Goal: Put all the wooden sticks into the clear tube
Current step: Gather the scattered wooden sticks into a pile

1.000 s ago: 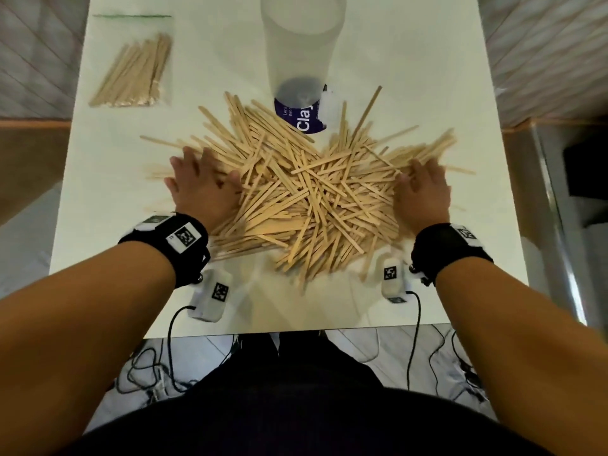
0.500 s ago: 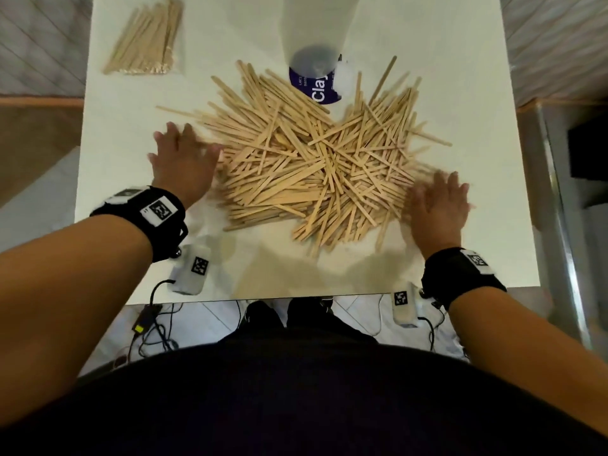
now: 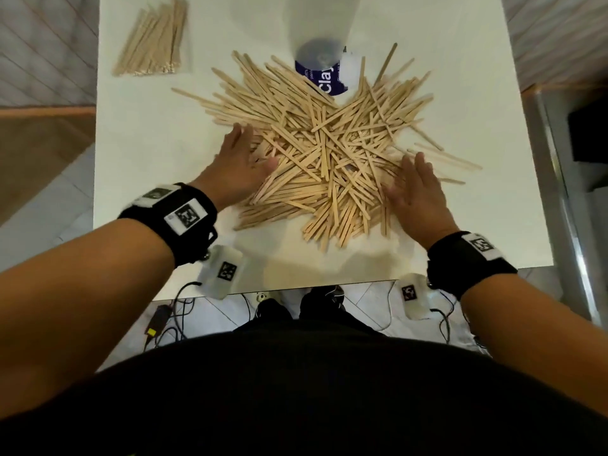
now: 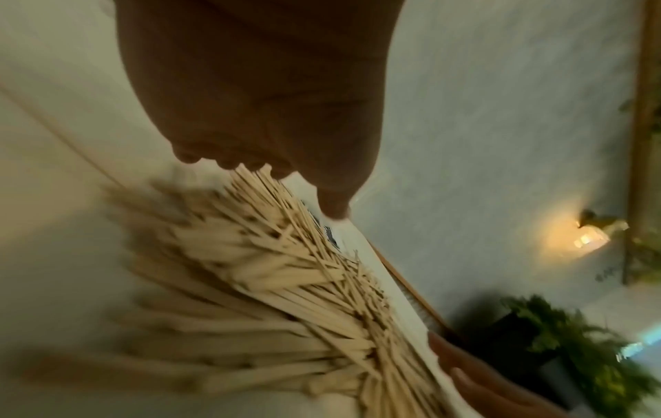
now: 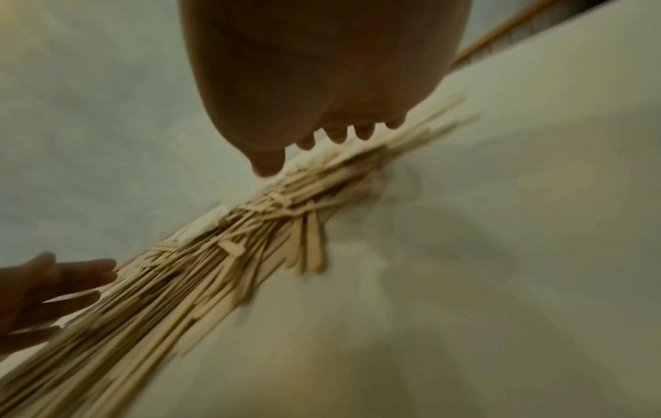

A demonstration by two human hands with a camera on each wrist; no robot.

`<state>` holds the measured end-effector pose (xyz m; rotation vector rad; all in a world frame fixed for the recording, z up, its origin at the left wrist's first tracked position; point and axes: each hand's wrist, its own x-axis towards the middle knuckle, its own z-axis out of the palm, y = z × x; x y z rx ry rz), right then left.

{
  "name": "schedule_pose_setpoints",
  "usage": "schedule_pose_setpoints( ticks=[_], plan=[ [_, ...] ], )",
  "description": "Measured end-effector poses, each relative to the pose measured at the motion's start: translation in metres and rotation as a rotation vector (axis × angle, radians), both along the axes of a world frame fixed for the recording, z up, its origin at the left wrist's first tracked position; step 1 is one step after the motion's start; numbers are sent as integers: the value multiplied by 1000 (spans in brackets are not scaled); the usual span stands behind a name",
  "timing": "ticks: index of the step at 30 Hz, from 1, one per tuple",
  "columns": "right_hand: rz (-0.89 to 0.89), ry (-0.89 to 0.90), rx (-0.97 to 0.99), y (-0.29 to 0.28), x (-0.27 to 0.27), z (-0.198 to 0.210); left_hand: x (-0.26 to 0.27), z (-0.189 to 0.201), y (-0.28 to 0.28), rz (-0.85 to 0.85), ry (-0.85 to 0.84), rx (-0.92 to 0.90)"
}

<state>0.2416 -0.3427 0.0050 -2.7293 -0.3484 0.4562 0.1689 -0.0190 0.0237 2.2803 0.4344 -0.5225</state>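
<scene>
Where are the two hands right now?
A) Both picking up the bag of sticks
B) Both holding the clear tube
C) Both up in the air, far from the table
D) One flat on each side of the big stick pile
D: the left hand and the right hand lie flat with straight fingers against opposite sides of the stick pile, not on the clear tube.

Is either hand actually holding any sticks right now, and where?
Neither. The left hand and right hand lie flat with straight fingers against opposite sides of the stick pile.
</scene>
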Motion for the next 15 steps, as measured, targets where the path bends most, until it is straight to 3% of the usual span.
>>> schedule_pose_setpoints(
  ticks=[6, 10, 15],
  plan=[
    [297, 186, -218, -34, -21, 14, -51, -19, 39, -502, 112, 390],
    [356, 201, -252, -15, -35, -6, -59, -34, 22, -498, 85, 425],
    [279, 224, -117, 26, -16, 0, -40, -32, -6, -397, 12, 379]
  ],
)
